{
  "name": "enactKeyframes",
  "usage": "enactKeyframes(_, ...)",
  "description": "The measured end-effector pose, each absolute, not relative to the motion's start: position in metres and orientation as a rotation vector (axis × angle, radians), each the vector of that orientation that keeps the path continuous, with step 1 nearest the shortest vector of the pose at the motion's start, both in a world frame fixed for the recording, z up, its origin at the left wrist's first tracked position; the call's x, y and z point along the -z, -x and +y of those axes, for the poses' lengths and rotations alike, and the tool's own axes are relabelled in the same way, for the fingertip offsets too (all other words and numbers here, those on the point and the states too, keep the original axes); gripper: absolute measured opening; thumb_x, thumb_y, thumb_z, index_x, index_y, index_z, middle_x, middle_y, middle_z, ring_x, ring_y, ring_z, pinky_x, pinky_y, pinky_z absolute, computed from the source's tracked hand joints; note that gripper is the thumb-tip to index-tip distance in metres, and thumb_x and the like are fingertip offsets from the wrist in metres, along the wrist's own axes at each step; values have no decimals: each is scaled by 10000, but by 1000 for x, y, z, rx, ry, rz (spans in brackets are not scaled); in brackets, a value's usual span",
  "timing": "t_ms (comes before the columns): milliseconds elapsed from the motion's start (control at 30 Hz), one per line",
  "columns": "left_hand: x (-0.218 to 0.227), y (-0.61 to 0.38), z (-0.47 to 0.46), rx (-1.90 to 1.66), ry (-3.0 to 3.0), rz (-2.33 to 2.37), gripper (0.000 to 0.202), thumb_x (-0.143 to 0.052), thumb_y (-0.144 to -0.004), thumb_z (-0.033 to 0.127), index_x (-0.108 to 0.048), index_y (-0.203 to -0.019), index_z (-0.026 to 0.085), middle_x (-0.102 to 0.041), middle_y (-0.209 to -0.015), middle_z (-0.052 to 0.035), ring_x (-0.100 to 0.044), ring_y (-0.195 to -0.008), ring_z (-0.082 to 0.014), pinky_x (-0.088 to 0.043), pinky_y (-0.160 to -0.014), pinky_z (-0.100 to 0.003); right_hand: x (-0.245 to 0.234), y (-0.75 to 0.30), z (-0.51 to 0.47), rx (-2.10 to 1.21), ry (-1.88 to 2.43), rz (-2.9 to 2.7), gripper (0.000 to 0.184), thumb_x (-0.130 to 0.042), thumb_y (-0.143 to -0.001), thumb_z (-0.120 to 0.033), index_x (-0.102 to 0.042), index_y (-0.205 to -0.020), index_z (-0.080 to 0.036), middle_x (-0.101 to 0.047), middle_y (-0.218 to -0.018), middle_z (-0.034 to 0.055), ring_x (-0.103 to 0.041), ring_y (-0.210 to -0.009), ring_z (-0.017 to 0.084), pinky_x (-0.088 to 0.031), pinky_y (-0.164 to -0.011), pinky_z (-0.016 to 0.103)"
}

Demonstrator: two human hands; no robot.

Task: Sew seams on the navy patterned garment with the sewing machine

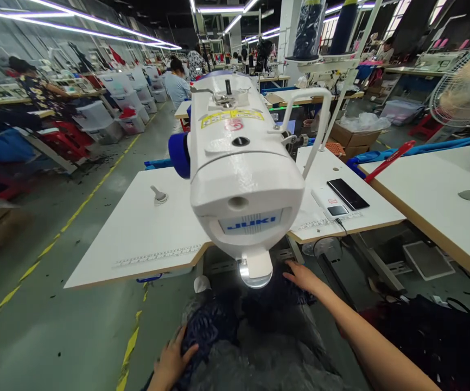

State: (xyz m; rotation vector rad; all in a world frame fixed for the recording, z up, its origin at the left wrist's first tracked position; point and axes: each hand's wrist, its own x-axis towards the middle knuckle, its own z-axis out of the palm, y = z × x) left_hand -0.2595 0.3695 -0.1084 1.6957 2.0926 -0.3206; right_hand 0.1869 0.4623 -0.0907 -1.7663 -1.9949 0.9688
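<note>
Long white strip lights (pixel 218 10) run beneath a dark ceiling toward the far end of the room. On the left, a yellow line (pixel 68 225) runs along the grey-green floor (pixel 92 326), near stacked plastic bins (pixel 96 117) and red stools (pixel 66 136). A white bench (pixel 113 222) stands near, another bench (pixel 434 190) right of it. Bright windows (pixel 398 15) show far right, beyond a pale pillar (pixel 287 35).

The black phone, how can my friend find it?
Find the big white JUKI sewing machine. On the white tabletop to its right lies the black phone, beside a white device. The phone's face is plain black; that device is white with a small screen.
</note>
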Motion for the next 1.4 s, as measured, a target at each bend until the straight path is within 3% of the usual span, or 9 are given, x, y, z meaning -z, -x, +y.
enactKeyframes(200, 130, 241, 372, 320, -1639, 2119, 647, -277, -906, 393, -313, -1451, 46, -408, -1456, -211, -544, -1212, -330, -451, -971, -441, 105, -209, 450, -1010, 1818, -2119, 270, -592, -850, -338, -615, -1031, -140, -610, -1083, 168, -538, -1059, 342, -391, -880, 408)
enactKeyframes(300, 122, 221, 381, 272, -1694, 2118, 567, -391, -880, 368, -431, -1412, 176, -374, -1486, -180, -479, -1244, -425, -384, -975, -587, 83, -214, 442, -1183, 1683, -2230, 200, -610, -838, -350, -634, -901, -161, -642, -882, 75, -595, -842, 256, -414, -707, 299)
enactKeyframes(400, 106, 189, 394, 175, -1746, 2094, 502, -495, -834, 300, -562, -1301, 129, -351, -1489, -213, -323, -1339, -466, -273, -1034, -637, 47, -206, 429, -1395, 1465, -2323, 185, -649, -806, -360, -640, -836, -177, -604, -711, -13, -554, -645, 161, -340, -545, 221)
enactKeyframes(500, 69, 146, 406, -9, -1855, 1886, 502, -446, -887, 336, -514, -1340, 129, -360, -1500, -161, -295, -1388, -351, -253, -1119, -504, 8, -182, 412, -1495, 1277, -2345, 235, -637, -825, -411, -648, -916, -196, -602, -724, -38, -534, -636, 127, -317, -531, 201)
enactKeyframes(600, 7, 102, 409, -169, -1936, 1450, 461, -414, -919, 463, -540, -1311, 258, -568, -1354, -30, -520, -1233, -207, -394, -1047, -297, -27, -154, 402, -1459, 1175, -2196, 243, -564, -893, -409, -640, -938, -183, -587, -712, -38, -516, -628, 115, -314, -537, 200)
enactKeyframes(700, -59, 70, 404, -267, -1842, 998, 496, -618, -818, 469, -581, -1252, 232, -677, -1179, -40, -627, -1035, -234, -466, -919, -285, -53, -143, 400, -1429, 988, -2130, 217, -516, -937, -355, -643, -931, -179, -602, -762, -30, -529, -661, 111, -344, -577, 192)
enactKeyframes(867, -120, 72, 397, -233, -1775, 1180, 288, -597, -842, 474, -712, -1012, 271, -741, -913, 38, -659, -830, -182, -453, -754, -220, -81, -166, 404, -1254, 846, -2388, 200, -538, -944, -367, -651, -988, -209, -629, -810, -22, -562, -712, 125, -345, -615, 204)
enactKeyframes(1000, -138, 88, 398, -379, -1785, 1341, 312, -493, -899, 486, -689, -923, 244, -690, -950, 8, -610, -887, -174, -420, -789, -225, -98, -175, 409, -1090, 978, -2280, 288, -492, -968, -394, -646, -817, -202, -604, -735, -28, -545, -676, 116, -344, -613, 206)
enactKeyframes(1400, -141, 73, 440, -414, -1880, 1516, 439, -444, -865, 579, -553, -717, 181, -585, -702, 13, -528, -679, -169, -322, -600, -262, -82, -161, 471, -1044, 1144, -1908, 268, -514, -909, -451, -587, -929, -194, -665, -805, 9, -627, -763, 176, -482, -666, 250)
